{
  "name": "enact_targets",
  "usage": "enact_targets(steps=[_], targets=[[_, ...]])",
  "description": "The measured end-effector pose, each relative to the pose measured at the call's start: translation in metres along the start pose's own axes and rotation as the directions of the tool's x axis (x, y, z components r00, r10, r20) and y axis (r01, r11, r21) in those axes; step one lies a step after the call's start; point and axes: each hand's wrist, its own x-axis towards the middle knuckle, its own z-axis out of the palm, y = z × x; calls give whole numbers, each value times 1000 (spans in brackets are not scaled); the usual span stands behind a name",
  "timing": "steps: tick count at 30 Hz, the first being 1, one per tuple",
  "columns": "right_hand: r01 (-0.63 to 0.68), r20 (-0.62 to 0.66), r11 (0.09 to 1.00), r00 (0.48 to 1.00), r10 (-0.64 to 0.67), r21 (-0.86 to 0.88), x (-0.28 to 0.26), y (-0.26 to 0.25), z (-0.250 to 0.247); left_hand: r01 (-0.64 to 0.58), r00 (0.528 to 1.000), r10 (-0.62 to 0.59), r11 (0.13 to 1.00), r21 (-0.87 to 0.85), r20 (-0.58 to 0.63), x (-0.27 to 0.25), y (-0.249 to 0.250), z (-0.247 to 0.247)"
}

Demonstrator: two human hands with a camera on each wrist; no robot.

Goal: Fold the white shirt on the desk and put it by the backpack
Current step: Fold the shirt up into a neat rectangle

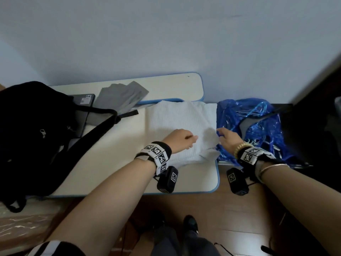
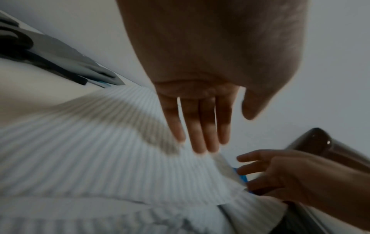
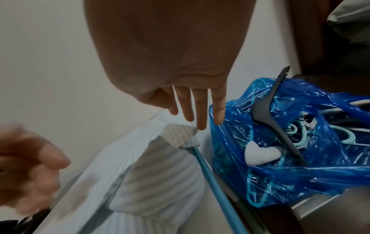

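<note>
White ribbed shirt [image 1: 177, 130], partly folded into a rough rectangle, lies on the right part of the pale blue-edged worktop [image 1: 118, 163], with its right side at the worktop's edge. The left hand [image 1: 178, 138] is over the middle of the cloth, fingers straight in the left wrist view, holding nothing. The right hand [image 1: 227, 138] reaches toward the loose flap at the shirt's right edge, fingers extended and released; its fingertips [image 3: 201, 125] are just beside the flap, and I cannot tell whether they touch it.

Risks, as I judge them: the crinkled blue plastic bag of hangers [image 1: 258, 130] sits right against that edge, so a grab at the flap could catch the plastic or a hanger hook and drag it along. The flap hangs near the worktop's rim, so a careless pull may slide the whole fold off or undo it. The black backpack [image 1: 36, 130] is well apart on the left, with its strap lying across the path; carrying a loosely folded shirt there could let it fall open.
</note>
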Motion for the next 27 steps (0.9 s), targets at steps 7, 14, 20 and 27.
enact_targets(steps=[7, 14, 20, 27], targets=[[-93, 18, 994, 995, 94, -60, 18, 5, 24, 106, 986, -28, 869, 484, -167, 9, -60, -7], [80, 174, 930, 985, -18, -360, 13, 3, 49, 203, 944, -323, 738, 644, 73, 0, -105, 20], [-9, 161, 895, 983, 91, -447, 19, 6, 45, 166, 948, -309, 691, 703, 81, -6, -102, 7], [-94, -91, 983, 993, 81, -157, 46, -26, 22, 197, 980, -166, 830, 522, -106, 20, -82, -41]])
